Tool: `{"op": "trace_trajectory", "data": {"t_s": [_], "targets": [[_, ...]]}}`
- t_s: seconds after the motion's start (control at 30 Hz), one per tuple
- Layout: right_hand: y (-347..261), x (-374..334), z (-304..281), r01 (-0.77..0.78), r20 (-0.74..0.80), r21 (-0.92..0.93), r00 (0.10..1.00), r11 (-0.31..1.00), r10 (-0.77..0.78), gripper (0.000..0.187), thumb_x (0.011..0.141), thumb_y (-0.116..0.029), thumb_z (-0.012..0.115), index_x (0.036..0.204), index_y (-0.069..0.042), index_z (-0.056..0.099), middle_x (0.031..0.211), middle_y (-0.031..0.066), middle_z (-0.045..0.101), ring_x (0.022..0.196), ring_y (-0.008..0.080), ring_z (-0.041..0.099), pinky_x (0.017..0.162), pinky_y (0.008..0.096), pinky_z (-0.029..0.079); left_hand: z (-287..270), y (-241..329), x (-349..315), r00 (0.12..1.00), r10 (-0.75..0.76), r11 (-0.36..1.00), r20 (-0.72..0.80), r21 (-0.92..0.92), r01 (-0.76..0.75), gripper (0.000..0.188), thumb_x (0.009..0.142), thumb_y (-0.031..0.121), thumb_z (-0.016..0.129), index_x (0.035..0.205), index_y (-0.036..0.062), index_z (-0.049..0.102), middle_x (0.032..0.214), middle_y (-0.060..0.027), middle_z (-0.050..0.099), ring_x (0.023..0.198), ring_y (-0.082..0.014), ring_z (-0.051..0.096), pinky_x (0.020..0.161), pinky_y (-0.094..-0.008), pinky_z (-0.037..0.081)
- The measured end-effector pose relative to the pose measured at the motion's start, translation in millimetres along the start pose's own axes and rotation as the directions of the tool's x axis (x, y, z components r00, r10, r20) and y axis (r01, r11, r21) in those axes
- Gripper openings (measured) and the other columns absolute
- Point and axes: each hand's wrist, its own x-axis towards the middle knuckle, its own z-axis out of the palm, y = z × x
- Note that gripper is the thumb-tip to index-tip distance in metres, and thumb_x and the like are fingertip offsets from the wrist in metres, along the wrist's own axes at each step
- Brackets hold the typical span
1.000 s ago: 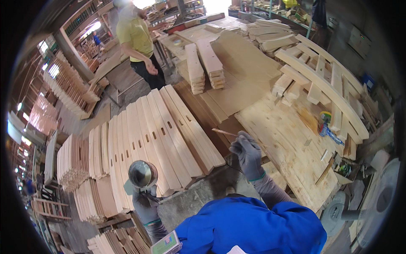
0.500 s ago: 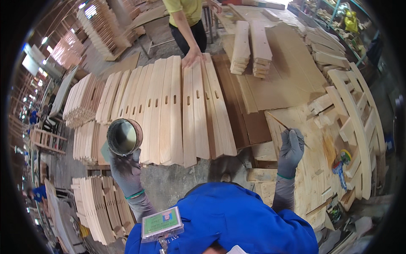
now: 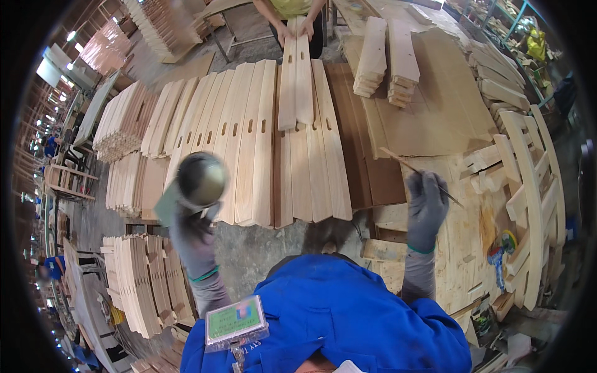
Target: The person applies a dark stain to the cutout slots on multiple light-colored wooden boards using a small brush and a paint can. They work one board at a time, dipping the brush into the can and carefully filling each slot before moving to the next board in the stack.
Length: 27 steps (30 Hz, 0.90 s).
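My left hand (image 3: 194, 227), gloved in grey, is closed around a dark round can (image 3: 202, 180) with pale liquid inside. Motion blurs the can, and a flat greenish piece (image 3: 166, 205) shows beside it. Between the fingers of my gloved right hand (image 3: 426, 208) is a thin wooden stick (image 3: 449, 195), pointing up and left; whether its tip has bristles I cannot tell. Ahead of me lies a row of pale slotted boards (image 3: 245, 155), side by side. Across from me, a co-worker's two bare hands (image 3: 297, 28) hold a pair of slotted boards (image 3: 295, 87) above the row.
Two short board stacks (image 3: 371, 59) rest on cardboard (image 3: 435, 112) at the far right. A curved wooden frame (image 3: 528, 205) and a blue-handled tool (image 3: 497, 264) are to my right on a plywood top (image 3: 457, 248). More stacked boards (image 3: 140, 283) stand at my left.
The co-worker has lifted two boards from the row and now grips them with both hands. My left hand has moved slightly right and up with the can, which tilts differently. The stick's angle has shifted slightly.
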Motion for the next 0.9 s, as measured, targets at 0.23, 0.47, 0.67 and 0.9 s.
{"op": "trace_trajectory", "data": {"t_s": [0.23,0.47,0.67,0.9], "targets": [[-13,-15,91,0.28,0.629,-0.082,0.759,0.956,-0.168,0.012,0.081,0.004,0.062,0.09,0.001,0.055,0.093,0.0129,0.064,0.08,0.0211,0.065,0.07,0.0304,0.054,70,-41,-6,0.995,-0.072,0.996,0.074,0.067,0.067,0.034,0.091,0.009,0.05,0.121,-0.0072,0.046,0.109,-0.0166,0.056,0.092,-0.0206,0.061,0.076,-0.0343,0.056],[-12,-16,106,0.39,0.752,-0.288,0.657,0.874,-0.046,0.012,0.078,0.002,0.065,0.085,0.0,0.056,0.087,0.013,0.064,0.075,0.0202,0.064,0.066,0.029,0.051,82,-35,-5,0.999,-0.031,0.996,-0.011,0.082,0.032,0.041,0.091,0.008,0.05,0.128,-0.0063,0.04,0.112,-0.0159,0.055,0.093,-0.0198,0.061,0.077,-0.034,0.056],[-9,-3,122,0.495,0.775,-0.279,0.622,0.823,-0.111,0.01,0.079,0.007,0.062,0.085,0.001,0.057,0.088,0.0134,0.064,0.074,0.0153,0.062,0.065,0.0258,0.05,79,-29,3,0.995,-0.066,0.994,-0.071,0.086,0.072,0.041,0.09,0.008,0.051,0.127,-0.008,0.041,0.11,-0.0166,0.056,0.094,-0.0197,0.061,0.076,-0.0341,0.056],[24,0,152,0.464,0.716,-0.196,0.669,0.864,-0.197,0.009,0.078,0.004,0.065,0.082,0.0,0.057,0.085,0.0118,0.065,0.07,0.0155,0.063,0.063,0.0252,0.05,70,-28,29,0.989,0.066,0.998,-0.132,0.001,-0.066,0.036,0.089,0.011,0.056,0.121,-0.0025,0.049,0.086,-0.0048,0.059,0.063,-0.005,0.051,0.054,-0.0193,0.043]]}}
